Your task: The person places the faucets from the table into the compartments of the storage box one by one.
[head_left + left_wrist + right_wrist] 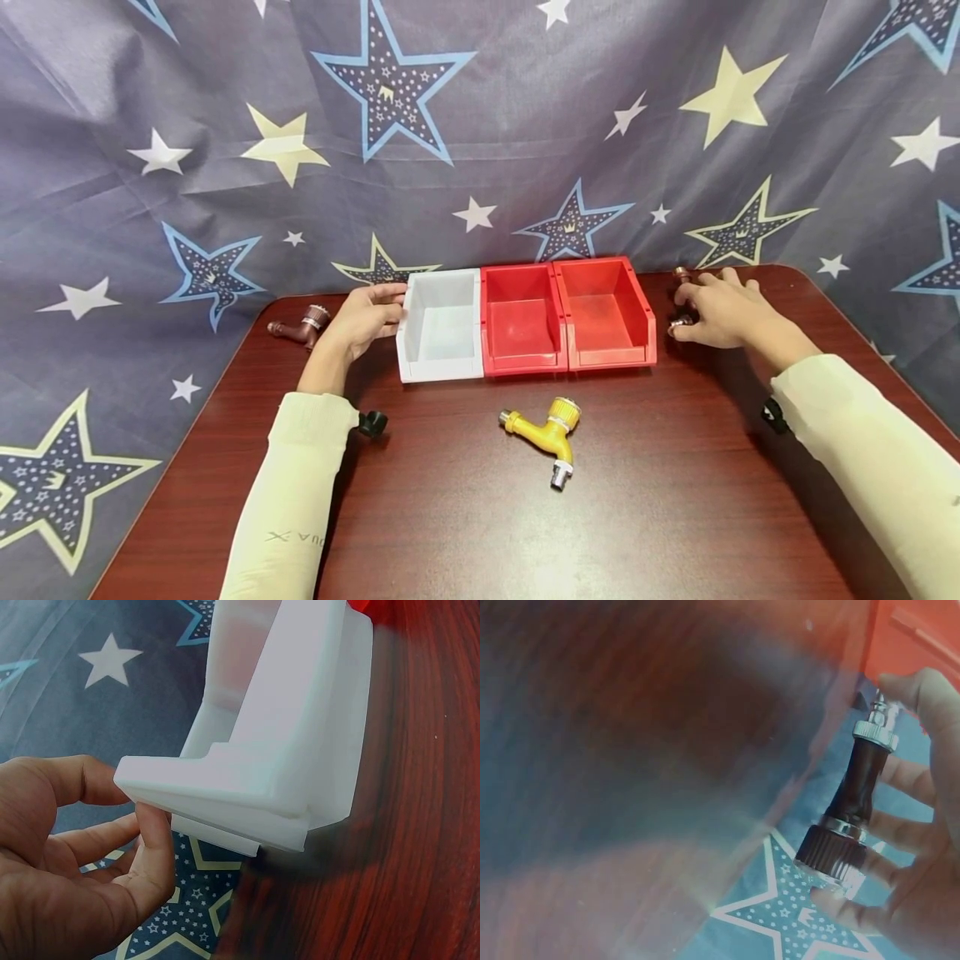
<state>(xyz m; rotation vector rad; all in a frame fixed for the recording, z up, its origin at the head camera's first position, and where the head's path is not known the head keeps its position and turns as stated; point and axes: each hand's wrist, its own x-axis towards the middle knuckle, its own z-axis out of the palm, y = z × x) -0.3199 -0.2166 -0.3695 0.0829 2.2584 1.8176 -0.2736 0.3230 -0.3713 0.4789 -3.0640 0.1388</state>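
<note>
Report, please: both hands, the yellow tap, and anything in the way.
Left hand pinching white bin at its edge. Right hand holding brown tap. Yellow tap lying on table, untouched. Nothing seen between right hand and nearest red bin.

White bin and red bins look smooth, glossy plastic; yellow tap glossy, its spout tip shiny metal; right brown tap metal-collared; desk polished wood grain; far backdrop creased cloth.

Left forearm and right forearm stretch toward the table's far edge; left hand pinches near its left corner, right hand curls its fingers near its right.
</note>
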